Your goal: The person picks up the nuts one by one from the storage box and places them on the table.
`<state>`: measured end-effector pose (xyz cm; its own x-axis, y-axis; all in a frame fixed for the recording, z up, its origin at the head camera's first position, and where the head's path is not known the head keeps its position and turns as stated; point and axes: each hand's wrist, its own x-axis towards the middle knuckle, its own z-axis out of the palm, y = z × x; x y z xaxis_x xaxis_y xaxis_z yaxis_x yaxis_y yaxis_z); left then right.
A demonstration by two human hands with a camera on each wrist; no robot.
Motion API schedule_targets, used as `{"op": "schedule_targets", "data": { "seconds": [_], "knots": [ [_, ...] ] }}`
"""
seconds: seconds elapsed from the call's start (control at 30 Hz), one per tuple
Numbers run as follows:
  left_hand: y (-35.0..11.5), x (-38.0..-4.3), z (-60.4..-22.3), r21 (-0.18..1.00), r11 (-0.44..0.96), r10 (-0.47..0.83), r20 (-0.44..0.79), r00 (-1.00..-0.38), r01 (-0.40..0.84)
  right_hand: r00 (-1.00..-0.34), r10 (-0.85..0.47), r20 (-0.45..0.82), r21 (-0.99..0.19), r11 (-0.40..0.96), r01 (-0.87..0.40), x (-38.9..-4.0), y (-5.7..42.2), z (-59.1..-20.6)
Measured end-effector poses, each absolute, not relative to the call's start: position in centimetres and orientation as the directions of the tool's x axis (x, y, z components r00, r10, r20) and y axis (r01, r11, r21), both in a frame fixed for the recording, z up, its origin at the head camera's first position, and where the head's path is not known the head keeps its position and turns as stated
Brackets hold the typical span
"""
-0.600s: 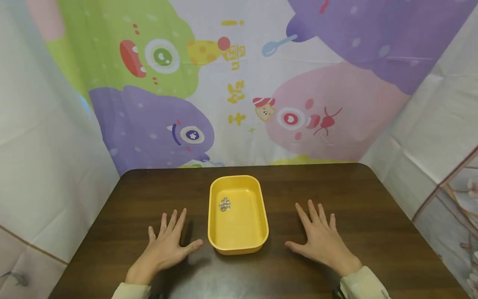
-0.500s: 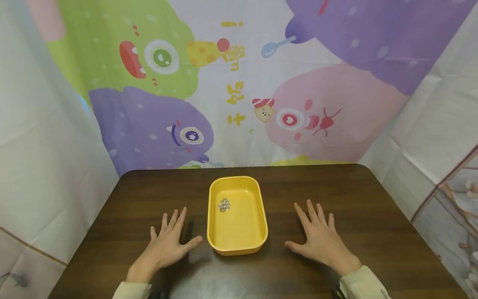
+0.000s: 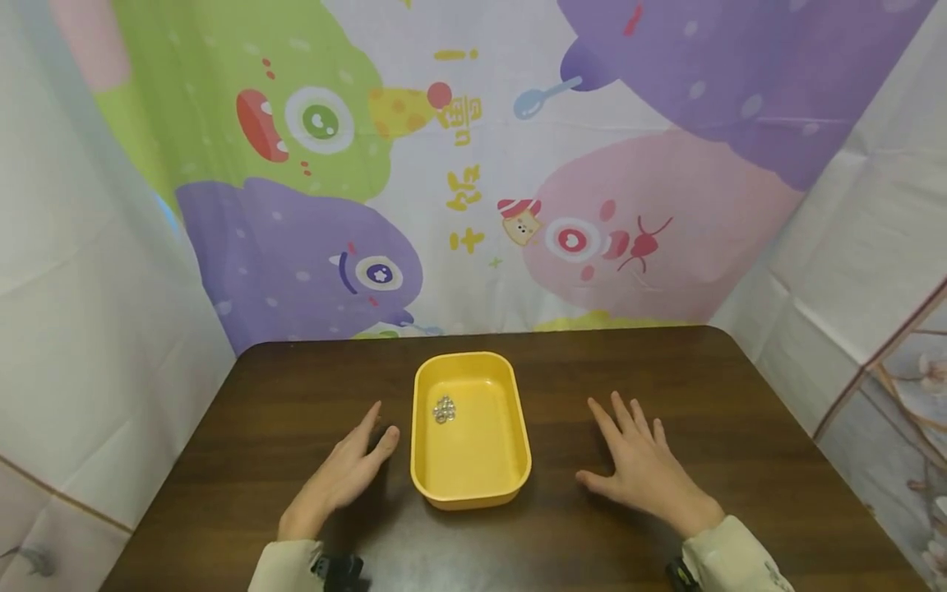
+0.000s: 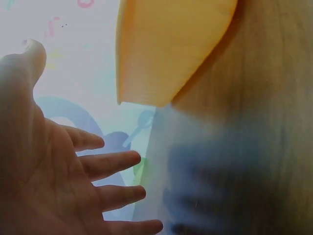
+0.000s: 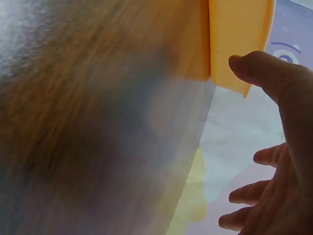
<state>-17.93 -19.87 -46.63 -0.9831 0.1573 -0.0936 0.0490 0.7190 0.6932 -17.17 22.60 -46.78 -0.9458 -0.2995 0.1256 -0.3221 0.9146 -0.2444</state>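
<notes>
A yellow rectangular tray (image 3: 473,460) with rounded corners sits on the table between the two hands. Inside it, near its left wall, lies a small cluster of shiny, clear or silvery bits (image 3: 444,409), too small to name for certain. My left hand (image 3: 344,473) is turned on edge left of the tray, apart from it, with its fingers extended and nothing held. The left wrist view shows its palm and spread fingers beside the tray's outer wall (image 4: 166,54). To the right of the tray, my right hand (image 3: 644,469) has its fingers spread and holds nothing.
The dark brown wooden table (image 3: 562,543) carries the tray. Behind it hangs a curtain (image 3: 473,288) printed with cartoon monsters. White hangings (image 3: 96,329) close in the left side and similar ones the right.
My left hand has rotated from palm-down to edge-on and shifted slightly right, its fingers lining up. My right hand has moved a little to the right. The tray has not visibly moved on the table.
</notes>
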Motion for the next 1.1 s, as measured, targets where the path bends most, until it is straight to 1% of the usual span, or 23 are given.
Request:
{"op": "schedule_targets", "data": {
  "seconds": [0.17, 0.3, 0.47, 0.57, 0.73, 0.8, 0.97, 1.1],
  "knots": [
    [-18.7, -18.8, -47.1, 0.722, 0.69, 0.136, -0.048, -0.99, 0.06, -0.944, -0.298, 0.143, -0.281, 0.902, -0.327, -17.7, 22.4, -46.8],
    [-17.8, -19.3, -47.3, 0.719, 0.692, 0.12, -0.024, -0.992, 0.067, -0.939, -0.302, 0.163, -0.294, 0.894, -0.338, -18.1, 22.2, -46.5],
    [-17.0, -20.0, -47.3, 0.68, 0.72, 0.155, 0.036, -0.987, 0.138, -0.935, -0.296, 0.193, -0.32, 0.882, -0.345, -18.6, 21.8, -45.9],
    [-16.5, -20.4, -47.4, 0.698, 0.699, 0.159, 0.059, -0.986, 0.154, -0.933, -0.297, 0.205, -0.332, 0.875, -0.352, -18.9, 21.6, -45.6],
    [-15.8, -20.9, -47.5, 0.747, 0.652, 0.143, 0.044, -0.989, 0.127, -0.91, -0.321, 0.263, -0.333, 0.855, -0.398, -19.4, 20.9, -45.1],
    [-15.7, -21.0, -47.5, 0.751, 0.648, 0.143, 0.043, -0.989, 0.126, -0.902, -0.329, 0.28, -0.34, 0.845, -0.414, -19.6, 20.3, -44.8],
    [-15.8, -21.1, -47.1, 0.752, 0.649, 0.148, 0.022, -0.989, 0.114, -0.898, -0.343, 0.275, -0.384, 0.817, -0.43, -20.1, 18.3, -44.0],
    [-15.7, -21.1, -46.9, 0.747, 0.658, 0.146, -0.007, -0.989, 0.092, -0.883, -0.356, 0.306, -0.388, 0.8, -0.457, -20.7, 16.5, -43.1]
  ]
}}
